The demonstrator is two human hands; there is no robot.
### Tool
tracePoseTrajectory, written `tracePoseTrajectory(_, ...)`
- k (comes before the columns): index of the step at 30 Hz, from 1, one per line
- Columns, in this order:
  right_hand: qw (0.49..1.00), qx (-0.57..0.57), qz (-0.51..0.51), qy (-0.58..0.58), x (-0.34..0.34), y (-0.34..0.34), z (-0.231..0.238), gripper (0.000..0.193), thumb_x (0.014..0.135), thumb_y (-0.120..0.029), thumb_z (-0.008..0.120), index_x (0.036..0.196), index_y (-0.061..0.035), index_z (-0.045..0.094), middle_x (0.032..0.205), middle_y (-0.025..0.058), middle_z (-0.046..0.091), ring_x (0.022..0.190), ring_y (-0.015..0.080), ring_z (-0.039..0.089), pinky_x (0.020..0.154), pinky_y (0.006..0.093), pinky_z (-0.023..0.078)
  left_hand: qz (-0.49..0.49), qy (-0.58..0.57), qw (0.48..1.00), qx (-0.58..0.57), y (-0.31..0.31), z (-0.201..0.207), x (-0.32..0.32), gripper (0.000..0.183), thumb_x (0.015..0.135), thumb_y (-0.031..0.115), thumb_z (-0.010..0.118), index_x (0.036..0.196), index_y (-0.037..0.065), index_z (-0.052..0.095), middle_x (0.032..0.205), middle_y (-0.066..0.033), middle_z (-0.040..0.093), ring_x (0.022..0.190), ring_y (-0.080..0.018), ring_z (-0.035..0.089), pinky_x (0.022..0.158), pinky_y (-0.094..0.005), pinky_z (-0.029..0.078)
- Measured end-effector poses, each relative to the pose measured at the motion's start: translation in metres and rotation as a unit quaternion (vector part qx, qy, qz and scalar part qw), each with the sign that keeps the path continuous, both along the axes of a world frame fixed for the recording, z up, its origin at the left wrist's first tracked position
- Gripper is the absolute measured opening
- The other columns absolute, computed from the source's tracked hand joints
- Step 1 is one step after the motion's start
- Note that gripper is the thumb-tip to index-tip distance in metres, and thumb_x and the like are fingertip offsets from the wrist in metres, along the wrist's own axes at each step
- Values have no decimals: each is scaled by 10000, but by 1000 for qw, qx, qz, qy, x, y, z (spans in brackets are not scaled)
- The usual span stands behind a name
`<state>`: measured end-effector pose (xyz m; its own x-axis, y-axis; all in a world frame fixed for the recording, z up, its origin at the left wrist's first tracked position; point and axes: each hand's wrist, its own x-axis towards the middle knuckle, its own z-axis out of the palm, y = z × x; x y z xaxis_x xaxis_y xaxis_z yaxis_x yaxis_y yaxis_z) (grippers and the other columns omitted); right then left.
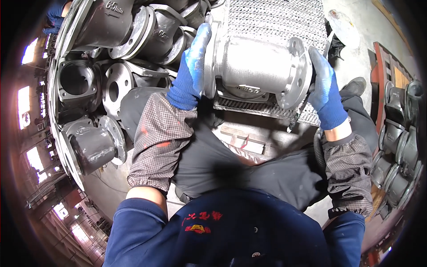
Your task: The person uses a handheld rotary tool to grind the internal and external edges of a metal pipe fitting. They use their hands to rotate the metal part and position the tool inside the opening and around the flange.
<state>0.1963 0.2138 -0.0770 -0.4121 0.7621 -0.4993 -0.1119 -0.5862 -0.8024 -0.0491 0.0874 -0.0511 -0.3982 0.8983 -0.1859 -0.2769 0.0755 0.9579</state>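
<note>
A grey cast-metal valve body (253,64) with a round flange at each end lies lengthwise between my hands, over a mesh-topped work stand (275,18). My left hand (192,66), in a blue coated glove, presses against its left flange. On the other side my right hand (324,84), gloved the same way, grips the right flange (297,73), its fingertips partly hidden behind the rim. Raised lettering shows on the near side of the body. Whether the casting rests on the mesh or is lifted slightly, I cannot tell.
Several similar castings (91,144) are heaped to my left, close by my left arm and knee. More castings (398,142) stand at the far right, near a red metal frame (379,66). A dark hose (318,149) runs beside my right knee. A whitish round object (343,27) lies beyond the stand.
</note>
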Motion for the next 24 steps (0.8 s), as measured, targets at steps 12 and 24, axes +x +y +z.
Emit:
tracePoseTrajectory(12, 998, 42, -47, -25, -26, 27, 20, 302, 908, -319, 607, 1043, -51, 635, 822, -19, 580, 642, 59, 464, 545, 218, 384, 28, -110, 994, 6, 31, -18, -14, 468, 1000, 336, 418, 1315, -9, 450, 1228, -160, 589, 1102, -247, 594, 932, -360, 505)
tracePoseTrajectory(24, 982, 124, -97, -104, -8, 35, -35, 474, 981, -413, 467, 1216, -16, 577, 1106, 91, 621, 925, 161, 593, 815, 301, 494, 112, -200, 968, -101, 66, -14, 6, 478, 966, 433, 474, 1204, 27, 561, 1148, -117, 628, 990, -239, 620, 878, -396, 512)
